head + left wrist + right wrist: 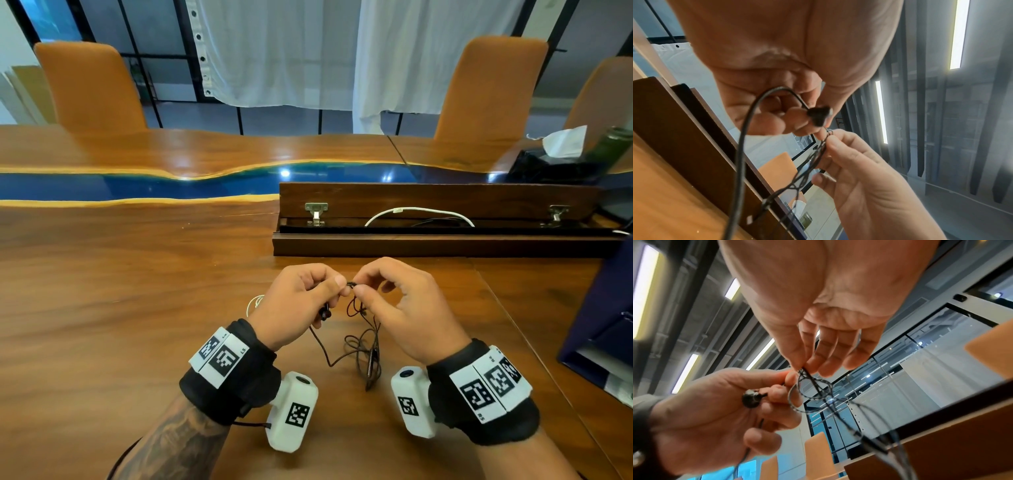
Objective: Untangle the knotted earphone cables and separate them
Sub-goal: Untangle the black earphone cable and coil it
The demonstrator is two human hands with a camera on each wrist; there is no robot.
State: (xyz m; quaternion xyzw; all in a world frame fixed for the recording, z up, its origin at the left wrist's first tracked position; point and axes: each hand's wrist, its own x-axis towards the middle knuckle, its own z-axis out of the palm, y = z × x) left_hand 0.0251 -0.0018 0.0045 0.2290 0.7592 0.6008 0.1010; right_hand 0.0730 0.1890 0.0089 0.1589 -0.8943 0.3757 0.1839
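Observation:
A thin black earphone cable (pixel 359 342) hangs in tangled loops between both hands, above the wooden table (pixel 120 291). My left hand (pixel 301 301) pinches the cable near the knot (pixel 351 284) and keeps a black earbud (pixel 324 313) tucked in its curled fingers; that earbud (pixel 819 116) shows close up in the left wrist view. My right hand (pixel 394 301) pinches the same knot from the other side with thumb and forefinger. In the right wrist view the cable loops (pixel 813 391) fan out below the pinch. A white cable (pixel 253 303) peeks out behind my left hand.
An open wooden cable box (pixel 445 219) with a white cord (pixel 418 212) in it lies just beyond the hands. A dark blue box (pixel 603 325) stands at the right edge. Orange chairs (pixel 92 85) line the table's far side. A tissue box (pixel 561 150) sits far right.

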